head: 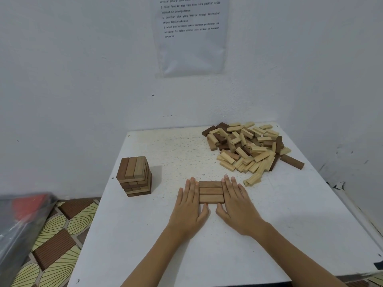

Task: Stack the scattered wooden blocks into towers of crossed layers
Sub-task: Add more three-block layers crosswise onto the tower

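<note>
**One tower up, a second just begun**

We have one tower (134,176) standing near the left edge of the white table (145,245). It is several layers high, each layer crossing the one below, and its sides look square from here.

In front of us lies the start of a second: a base layer (211,192) of three brown blocks set side by side, flat on the table, with nothing on top. Our left hand (190,206) lies flat against its left ends and our right hand (236,204) against its right ends. The fingers of both are straight and close together, gripping nothing, and the thumbs reach in toward the near edge. We judge this to be squaring the three blocks flush.

Most of the work is left. The loose pile (248,146) at the far right corner holds many light and dark blocks, jumbled and overlapping. One pale block (251,180) lies apart from it, just beyond our right fingertips.

The next layer must go crosswise over these three, and the pile looks big enough for more than one further tower.
</note>
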Motion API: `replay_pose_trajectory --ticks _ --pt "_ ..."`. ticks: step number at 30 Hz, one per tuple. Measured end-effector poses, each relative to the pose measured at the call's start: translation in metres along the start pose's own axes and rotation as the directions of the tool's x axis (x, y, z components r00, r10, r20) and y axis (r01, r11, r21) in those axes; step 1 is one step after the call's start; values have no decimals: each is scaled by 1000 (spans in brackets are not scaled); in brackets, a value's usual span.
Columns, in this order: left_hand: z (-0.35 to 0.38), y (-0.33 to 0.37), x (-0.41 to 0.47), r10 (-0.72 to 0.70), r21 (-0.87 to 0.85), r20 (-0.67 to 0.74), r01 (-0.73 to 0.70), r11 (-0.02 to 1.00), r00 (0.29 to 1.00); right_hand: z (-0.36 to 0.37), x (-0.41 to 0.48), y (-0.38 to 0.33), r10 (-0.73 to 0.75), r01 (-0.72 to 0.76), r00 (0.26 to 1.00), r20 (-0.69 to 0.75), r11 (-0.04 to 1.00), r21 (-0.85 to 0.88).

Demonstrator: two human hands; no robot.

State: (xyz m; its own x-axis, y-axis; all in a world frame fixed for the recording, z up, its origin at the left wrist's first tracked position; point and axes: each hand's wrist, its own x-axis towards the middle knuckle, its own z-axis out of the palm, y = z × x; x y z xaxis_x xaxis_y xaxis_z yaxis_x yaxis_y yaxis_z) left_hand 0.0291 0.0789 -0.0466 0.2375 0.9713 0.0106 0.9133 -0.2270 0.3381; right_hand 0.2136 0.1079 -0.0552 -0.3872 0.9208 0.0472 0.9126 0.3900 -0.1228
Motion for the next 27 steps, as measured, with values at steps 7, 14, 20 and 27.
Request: replay_pose_trajectory --ticks 7,14,20,27 --pt "-29 -9 -3 67 -434 -9 -64 899 998 -18 -6 10 -55 94 994 -96 876 474" --pt "-29 -18 8 213 -259 -60 -222 940 975 -19 0 15 -123 147 988 -91 930 338" --pt "-26 -20 21 263 -295 -160 -301 907 951 -17 5 16 -149 186 979 -136 929 321" --pt "-28 -23 38 281 -240 -128 -304 922 951 -20 13 22 -165 203 978 -126 888 412"
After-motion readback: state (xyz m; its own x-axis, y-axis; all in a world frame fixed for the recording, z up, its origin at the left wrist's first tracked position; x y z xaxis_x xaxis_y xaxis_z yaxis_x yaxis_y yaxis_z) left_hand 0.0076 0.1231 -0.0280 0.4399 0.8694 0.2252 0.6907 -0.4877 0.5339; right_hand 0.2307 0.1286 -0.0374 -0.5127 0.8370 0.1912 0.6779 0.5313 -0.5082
